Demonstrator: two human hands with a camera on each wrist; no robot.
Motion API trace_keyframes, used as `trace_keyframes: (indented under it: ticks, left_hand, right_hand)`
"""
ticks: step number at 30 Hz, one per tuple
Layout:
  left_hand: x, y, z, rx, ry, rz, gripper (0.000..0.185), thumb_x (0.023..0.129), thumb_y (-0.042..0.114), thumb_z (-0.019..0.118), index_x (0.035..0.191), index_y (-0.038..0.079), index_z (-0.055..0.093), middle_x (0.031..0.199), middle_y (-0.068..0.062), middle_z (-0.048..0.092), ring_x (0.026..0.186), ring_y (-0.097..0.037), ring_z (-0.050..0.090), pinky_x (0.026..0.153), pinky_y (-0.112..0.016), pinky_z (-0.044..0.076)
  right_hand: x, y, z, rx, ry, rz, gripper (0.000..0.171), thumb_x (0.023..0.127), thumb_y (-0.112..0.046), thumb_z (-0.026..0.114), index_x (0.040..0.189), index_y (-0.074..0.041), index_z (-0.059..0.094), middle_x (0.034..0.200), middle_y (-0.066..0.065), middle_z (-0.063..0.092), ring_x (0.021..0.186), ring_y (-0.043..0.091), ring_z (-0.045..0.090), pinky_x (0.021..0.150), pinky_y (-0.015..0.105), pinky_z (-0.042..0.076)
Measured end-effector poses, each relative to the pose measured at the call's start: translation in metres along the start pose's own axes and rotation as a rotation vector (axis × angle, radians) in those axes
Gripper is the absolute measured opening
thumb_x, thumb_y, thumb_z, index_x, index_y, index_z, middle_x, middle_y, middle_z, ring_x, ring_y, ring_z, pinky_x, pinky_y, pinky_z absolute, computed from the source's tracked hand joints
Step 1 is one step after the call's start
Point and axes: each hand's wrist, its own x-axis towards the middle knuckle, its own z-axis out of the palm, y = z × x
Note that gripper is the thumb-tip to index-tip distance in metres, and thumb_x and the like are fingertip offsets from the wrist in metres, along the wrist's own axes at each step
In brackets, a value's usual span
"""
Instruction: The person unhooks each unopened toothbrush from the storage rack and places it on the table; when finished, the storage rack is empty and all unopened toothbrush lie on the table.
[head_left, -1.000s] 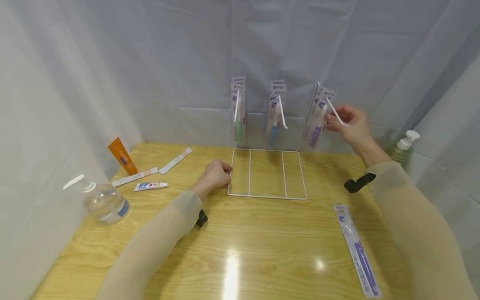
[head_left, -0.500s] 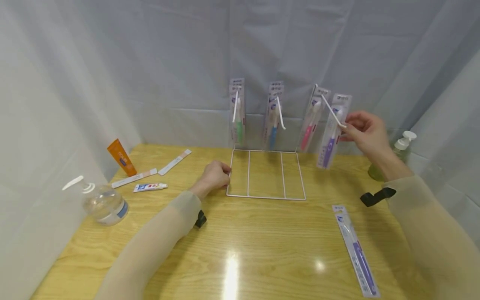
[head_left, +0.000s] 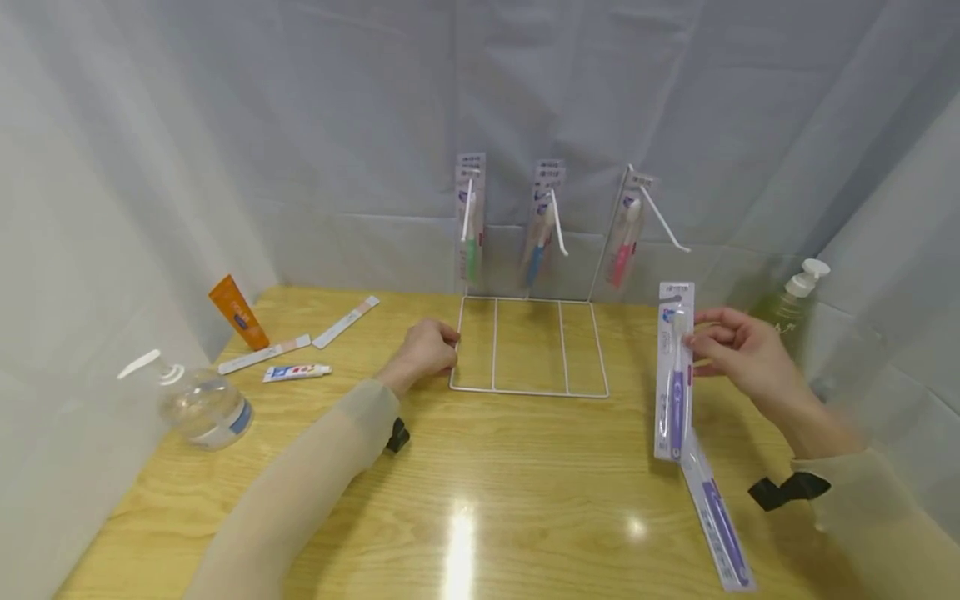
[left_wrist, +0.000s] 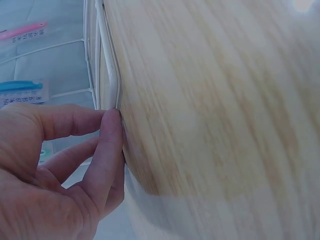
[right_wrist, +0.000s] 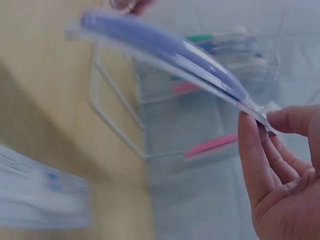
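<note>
My right hand (head_left: 738, 354) pinches the edge of a packaged purple toothbrush (head_left: 677, 387), held upright in front of the rack's right side. In the right wrist view, thumb and fingers grip the pack of this toothbrush (right_wrist: 170, 52) near its head end. Another packaged purple toothbrush (head_left: 722, 521) lies on the table, its upper end overlapped by the held one. My left hand (head_left: 427, 348) pinches the left wire of a white display rack (head_left: 531, 392); the left wrist view shows fingertips on the rack's wire (left_wrist: 111, 75). Packaged green (head_left: 471, 250), blue (head_left: 536, 254) and pink (head_left: 622, 250) toothbrushes hang on its hooks.
At left stand a clear pump bottle (head_left: 206, 408) and an orange tube (head_left: 240, 312). A small toothpaste tube (head_left: 296, 372) and two white strips (head_left: 262, 354) lie nearby. A green pump bottle (head_left: 787, 308) stands behind my right hand; a curtain (head_left: 360, 167) backs the table.
My right hand has drawn the purple toothbrush off the right hook, forward and down toward the table, exposing the pink one behind. The left hand stays on the rack.
</note>
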Motion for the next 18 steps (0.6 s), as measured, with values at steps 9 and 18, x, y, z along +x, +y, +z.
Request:
trace_keyframes:
  ticks: [9, 18]
  left_hand:
    - [0.001, -0.001, 0.0, -0.017, -0.004, -0.014, 0.059, 0.089, -0.008, 0.059, 0.147, -0.003, 0.071, 0.134, -0.023, 0.074, 0.082, -0.016, 0.068, 0.068, -0.022, 0.068]
    - [0.001, 0.0, 0.0, 0.015, 0.001, 0.011, 0.061, 0.087, -0.008, 0.058, 0.147, -0.003, 0.071, 0.138, -0.023, 0.074, 0.082, -0.015, 0.068, 0.069, -0.021, 0.068]
  right_hand:
    - [-0.027, 0.033, 0.031, -0.126, -0.119, 0.259, 0.045, 0.104, -0.005, 0.073, 0.142, 0.012, 0.056, 0.088, -0.008, 0.083, 0.077, 0.008, 0.079, 0.073, 0.031, 0.073]
    - [-0.041, 0.05, 0.047, -0.218, -0.192, 0.399, 0.05, 0.1, -0.003, 0.074, 0.142, 0.019, 0.057, 0.08, -0.002, 0.079, 0.066, 0.007, 0.073, 0.062, 0.025, 0.069]
